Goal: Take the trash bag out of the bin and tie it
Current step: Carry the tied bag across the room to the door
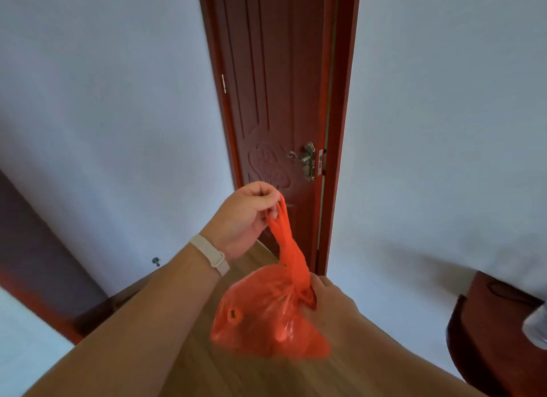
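Note:
An orange-red plastic trash bag (266, 316) hangs in the air in front of me, its handles twisted into a thin strand rising from a gathered neck. My left hand (245, 216), with a pale band on the wrist, pinches the handle loops at the top. My right hand (328, 296) is lower, fingers against the bag's neck, partly hidden behind the plastic. The bin is not in view.
A dark red wooden door (275, 100) with a brass handle (306, 159) stands shut straight ahead between pale walls. A dark wooden table edge (488, 322) sits at the right. Wooden floor (257, 260) shows below the door.

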`<state>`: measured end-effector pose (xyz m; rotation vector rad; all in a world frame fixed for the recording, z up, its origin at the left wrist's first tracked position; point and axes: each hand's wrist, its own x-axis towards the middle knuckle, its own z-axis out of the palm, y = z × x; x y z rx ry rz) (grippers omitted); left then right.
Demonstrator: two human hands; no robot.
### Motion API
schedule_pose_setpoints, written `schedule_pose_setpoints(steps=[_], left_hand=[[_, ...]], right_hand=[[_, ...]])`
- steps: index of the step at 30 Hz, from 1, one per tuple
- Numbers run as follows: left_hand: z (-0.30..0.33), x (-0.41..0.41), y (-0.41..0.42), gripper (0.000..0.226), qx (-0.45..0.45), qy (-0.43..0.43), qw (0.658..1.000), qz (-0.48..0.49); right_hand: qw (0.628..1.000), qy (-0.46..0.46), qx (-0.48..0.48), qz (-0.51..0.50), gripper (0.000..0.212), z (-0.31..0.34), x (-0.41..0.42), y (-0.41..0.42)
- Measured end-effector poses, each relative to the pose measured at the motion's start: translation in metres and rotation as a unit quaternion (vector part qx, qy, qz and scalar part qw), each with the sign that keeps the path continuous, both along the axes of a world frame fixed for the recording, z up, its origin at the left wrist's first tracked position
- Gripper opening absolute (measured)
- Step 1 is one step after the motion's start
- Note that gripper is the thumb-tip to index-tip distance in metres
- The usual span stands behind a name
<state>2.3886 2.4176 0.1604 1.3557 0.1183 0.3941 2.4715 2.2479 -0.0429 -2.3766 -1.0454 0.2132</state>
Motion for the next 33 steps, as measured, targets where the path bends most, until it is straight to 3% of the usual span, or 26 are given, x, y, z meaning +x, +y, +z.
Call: schedule_pose_setpoints(steps=[10, 21, 29, 33], left_hand=[[-0.028, 0.147, 0.103, 0.028, 0.021, 0.076, 0.997, -0.010], [-0.013, 0.280, 0.152, 0.030, 0.004, 0.062, 0.994, -0.089], [-0.044, 0.360, 0.194, 0.020, -0.043, 0.079, 0.980, -0.179], [-0.080, 0.401, 0.205, 0.008, -0.098, 0.106, 0.949, -0.279]], right_hand=[[0.999, 0.039, -0.013, -0.009, 0.067, -0.047, 0.130, 0.111], [0.998, 0.038, 0.002, -0.060, 0.076, -0.035, 0.246, 0.180], [0.983, 0.047, -0.040, -0.170, 0.077, -0.056, 0.291, 0.196], [0.963, 0.061, -0.089, -0.245, 0.074, -0.073, 0.298, 0.197]])
